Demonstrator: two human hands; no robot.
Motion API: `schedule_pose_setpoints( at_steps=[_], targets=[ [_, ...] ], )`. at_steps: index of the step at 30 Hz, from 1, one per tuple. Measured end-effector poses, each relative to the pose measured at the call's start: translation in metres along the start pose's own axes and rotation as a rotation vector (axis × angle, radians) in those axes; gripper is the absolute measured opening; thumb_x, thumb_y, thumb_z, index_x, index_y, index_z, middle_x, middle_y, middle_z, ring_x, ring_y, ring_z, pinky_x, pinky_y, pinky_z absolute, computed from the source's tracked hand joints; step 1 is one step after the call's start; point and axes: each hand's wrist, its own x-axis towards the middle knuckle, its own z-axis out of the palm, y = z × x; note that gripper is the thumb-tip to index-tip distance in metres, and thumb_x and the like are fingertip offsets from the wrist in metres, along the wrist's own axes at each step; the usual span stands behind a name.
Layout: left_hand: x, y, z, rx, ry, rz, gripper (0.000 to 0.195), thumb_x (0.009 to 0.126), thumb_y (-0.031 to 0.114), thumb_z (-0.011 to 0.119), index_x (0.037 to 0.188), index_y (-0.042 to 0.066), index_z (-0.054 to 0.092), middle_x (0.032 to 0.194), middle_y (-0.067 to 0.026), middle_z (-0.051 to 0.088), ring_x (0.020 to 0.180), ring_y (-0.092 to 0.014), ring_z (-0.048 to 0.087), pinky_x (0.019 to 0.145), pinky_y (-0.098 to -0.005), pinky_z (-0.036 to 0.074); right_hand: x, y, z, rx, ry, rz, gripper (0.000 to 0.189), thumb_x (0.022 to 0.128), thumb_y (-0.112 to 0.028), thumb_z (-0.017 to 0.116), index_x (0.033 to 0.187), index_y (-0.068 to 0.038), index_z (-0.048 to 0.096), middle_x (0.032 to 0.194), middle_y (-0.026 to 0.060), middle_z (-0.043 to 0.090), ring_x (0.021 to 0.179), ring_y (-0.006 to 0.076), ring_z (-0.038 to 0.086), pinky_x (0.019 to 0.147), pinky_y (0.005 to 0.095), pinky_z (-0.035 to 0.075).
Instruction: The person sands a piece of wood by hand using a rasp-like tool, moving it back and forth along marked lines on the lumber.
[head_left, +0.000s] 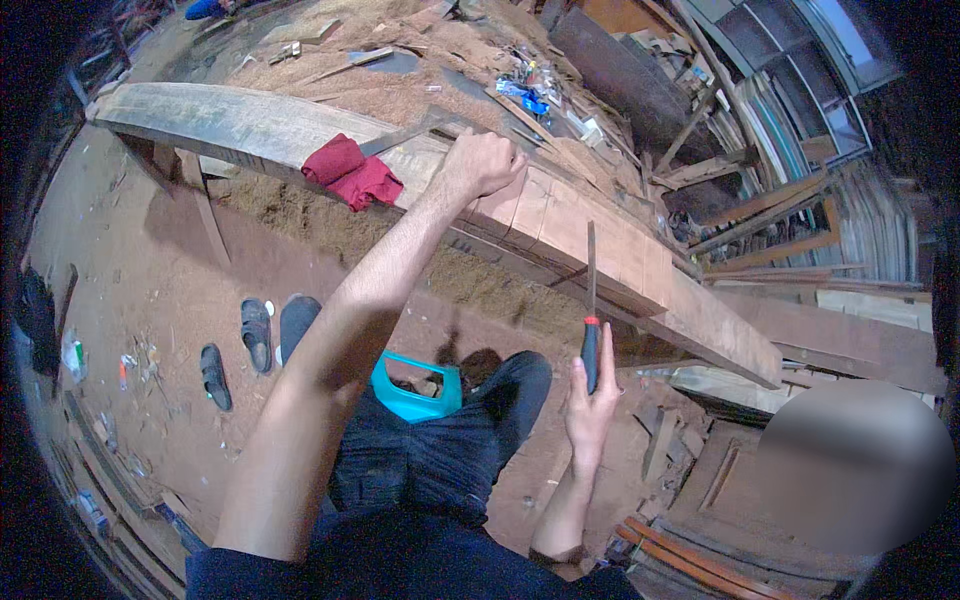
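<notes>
My left hand (489, 161) is closed in a fist over the pale wooden block (555, 214) on the long wooden plank (724, 326); whether anything is inside the fist is hidden. Lower and to the right, my right hand (592, 405) grips a hand tool (591, 341) by its dark handle with a red collar. Its thin metal blade points away from me, before the block's near side. Cut lines run across the block. To the left of my left hand, a crumpled red cloth (352, 172) lies on the plank against a saw blade (394, 139).
Sawdust and wood scraps (352, 64) lie beyond the plank. A turquoise plastic stool (416, 401) shows between my legs. Dark sandals (256, 336) are on the floor at left. Wooden panels and frames (787, 232) stand at right, near a blurred round area.
</notes>
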Motion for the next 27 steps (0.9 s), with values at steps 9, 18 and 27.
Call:
schedule_pose_setpoints(
  at_steps=[9,18,27],
  targets=[
    [-0.011,0.032,0.003,-0.001,0.044,-0.025,0.056,0.105,0.04,0.037,0.084,0.004,0.073,0.087,-0.0192,0.074,0.09,-0.036,0.072,0.091,-0.0554,0.048,0.006,-0.028,-0.008,-0.148,0.019,-0.006,0.055,0.098,-0.009,0.054,0.151,-0.001,0.042,0.12,0.0155,0.065,0.093,0.0173,0.061,0.085,0.0328,0.049],
    [-0.011,0.07,0.011,-0.061,0.151,-0.003,0.052,0.099,0.042,0.051,0.072,0.003,0.072,0.075,-0.0226,0.07,0.074,-0.04,0.07,0.079,-0.0533,0.053,0.003,-0.003,-0.004,-0.161,0.054,0.074,0.055,0.1,-0.012,0.057,0.153,-0.01,0.042,0.111,0.0133,0.071,0.075,0.0103,0.054,0.07,0.0298,0.05],
    [-0.004,0.059,0.0,-0.242,0.019,-0.02,0.045,0.097,0.042,0.054,0.088,0.002,0.074,0.084,-0.0236,0.071,0.086,-0.041,0.07,0.084,-0.0508,0.054,0.025,0.008,-0.022,-0.15,0.118,-0.115,0.049,0.1,-0.008,0.055,0.148,-0.007,0.048,0.139,0.0211,0.059,0.127,0.0263,0.058,0.104,0.0361,0.044]
  ],
)
